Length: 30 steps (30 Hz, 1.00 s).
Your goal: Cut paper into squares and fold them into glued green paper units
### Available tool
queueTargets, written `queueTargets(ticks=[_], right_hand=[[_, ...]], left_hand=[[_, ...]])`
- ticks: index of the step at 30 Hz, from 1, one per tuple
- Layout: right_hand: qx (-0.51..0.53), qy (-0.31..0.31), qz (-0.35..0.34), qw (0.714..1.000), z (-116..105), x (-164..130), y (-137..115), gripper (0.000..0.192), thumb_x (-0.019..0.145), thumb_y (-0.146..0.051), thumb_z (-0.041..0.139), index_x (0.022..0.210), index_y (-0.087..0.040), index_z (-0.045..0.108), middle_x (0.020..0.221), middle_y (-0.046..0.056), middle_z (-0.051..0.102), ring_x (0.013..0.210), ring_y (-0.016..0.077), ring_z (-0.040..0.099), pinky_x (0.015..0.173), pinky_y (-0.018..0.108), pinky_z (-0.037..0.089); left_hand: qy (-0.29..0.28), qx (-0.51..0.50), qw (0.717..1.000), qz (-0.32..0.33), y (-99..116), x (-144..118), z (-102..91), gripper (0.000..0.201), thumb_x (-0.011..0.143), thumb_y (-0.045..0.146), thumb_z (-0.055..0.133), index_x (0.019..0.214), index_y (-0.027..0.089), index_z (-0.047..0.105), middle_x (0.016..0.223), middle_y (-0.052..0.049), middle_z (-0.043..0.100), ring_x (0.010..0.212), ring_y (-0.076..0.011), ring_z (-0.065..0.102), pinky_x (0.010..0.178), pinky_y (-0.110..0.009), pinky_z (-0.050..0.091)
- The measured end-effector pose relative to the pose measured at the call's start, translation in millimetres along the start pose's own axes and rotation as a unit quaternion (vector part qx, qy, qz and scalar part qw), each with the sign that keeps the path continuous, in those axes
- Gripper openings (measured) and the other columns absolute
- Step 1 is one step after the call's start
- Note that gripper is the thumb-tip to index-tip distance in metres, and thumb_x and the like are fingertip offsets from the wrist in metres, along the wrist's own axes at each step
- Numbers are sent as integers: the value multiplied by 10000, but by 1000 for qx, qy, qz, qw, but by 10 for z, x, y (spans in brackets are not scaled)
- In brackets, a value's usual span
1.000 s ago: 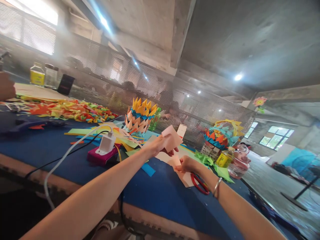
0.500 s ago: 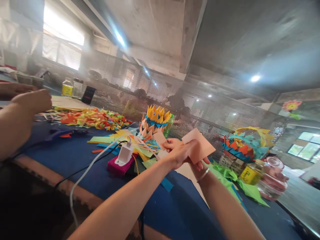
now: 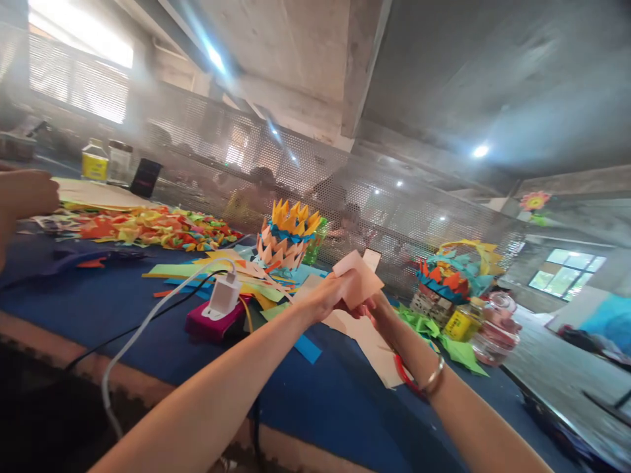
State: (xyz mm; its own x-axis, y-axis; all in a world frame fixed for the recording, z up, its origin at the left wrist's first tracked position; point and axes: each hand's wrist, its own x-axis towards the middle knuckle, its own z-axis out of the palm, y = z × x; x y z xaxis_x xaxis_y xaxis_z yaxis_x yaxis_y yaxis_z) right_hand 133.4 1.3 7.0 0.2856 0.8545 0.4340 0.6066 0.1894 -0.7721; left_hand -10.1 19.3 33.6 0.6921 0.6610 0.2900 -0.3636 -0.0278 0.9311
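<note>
The pale pink square of folded paper (image 3: 359,281) is held up above the middle of the blue-covered bench (image 3: 123,309), toward its far edge. The left hand (image 3: 325,295) grips its lower edge with fingers closed on it; the right hand (image 3: 375,309) sits just beneath, and whether its fingers pinch the paper cannot be told. The sheet looks flat and creased only lightly, so the folding seems barely begun. Below lie more pink sheets (image 3: 374,348) with red-handled scissors (image 3: 407,381) under the wrist. Farther off stand a spiky pink, blue and yellow paper crown (image 3: 286,240), a white charger on a magenta box (image 3: 219,309), and a co-worker's hand (image 3: 24,194) at the left end.
</note>
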Motion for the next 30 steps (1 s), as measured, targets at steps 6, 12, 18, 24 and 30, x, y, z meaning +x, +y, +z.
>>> queueTargets(ticks=[6, 12, 18, 24, 30], right_hand=[[121, -78, 40, 989, -573, -412, 137, 564, 864, -664, 437, 794, -151, 660, 757, 72, 670, 659, 163, 619, 547, 256, 467], [150, -101, -11, 983, -630, -565, 318, 442, 798, -595, 574, 854, -163, 654, 750, 35, 634, 620, 133, 544, 516, 232, 400], [146, -97, -24, 984, -627, -453, 427, 323, 691, -469, 709, 756, -159, 648, 667, 20, 649, 560, 124, 533, 530, 245, 398], [148, -67, -31, 986, -686, -414, 433, 290, 663, -442, 714, 707, -163, 650, 661, 22, 664, 604, 149, 575, 539, 245, 409], [161, 20, -19, 986, -834, -329, 471, 276, 646, -424, 704, 722, -163, 655, 662, 21, 666, 601, 150, 568, 593, 267, 430]], left_hand=[[-27, 52, 997, -54, -252, 31, -44, 543, 863, 604, 474, 864, 96, 668, 701, -120, 708, 479, -159, 603, 496, -283, 487], [-59, 113, 985, -114, -366, -34, 76, 494, 859, 599, 503, 888, 136, 673, 696, -85, 723, 453, -145, 600, 467, -240, 444], [-93, 163, 971, -146, -407, -41, 99, 606, 803, 687, 514, 1011, 134, 652, 813, -125, 741, 589, -206, 671, 546, -288, 498], [3, 205, 972, -111, -398, 15, 62, 595, 734, 685, 596, 977, 144, 637, 866, -114, 729, 766, -249, 686, 599, -309, 533], [97, 268, 958, -39, -325, 61, -23, 557, 851, 649, 408, 1021, 147, 581, 1051, -116, 686, 941, -207, 666, 753, -306, 558]])
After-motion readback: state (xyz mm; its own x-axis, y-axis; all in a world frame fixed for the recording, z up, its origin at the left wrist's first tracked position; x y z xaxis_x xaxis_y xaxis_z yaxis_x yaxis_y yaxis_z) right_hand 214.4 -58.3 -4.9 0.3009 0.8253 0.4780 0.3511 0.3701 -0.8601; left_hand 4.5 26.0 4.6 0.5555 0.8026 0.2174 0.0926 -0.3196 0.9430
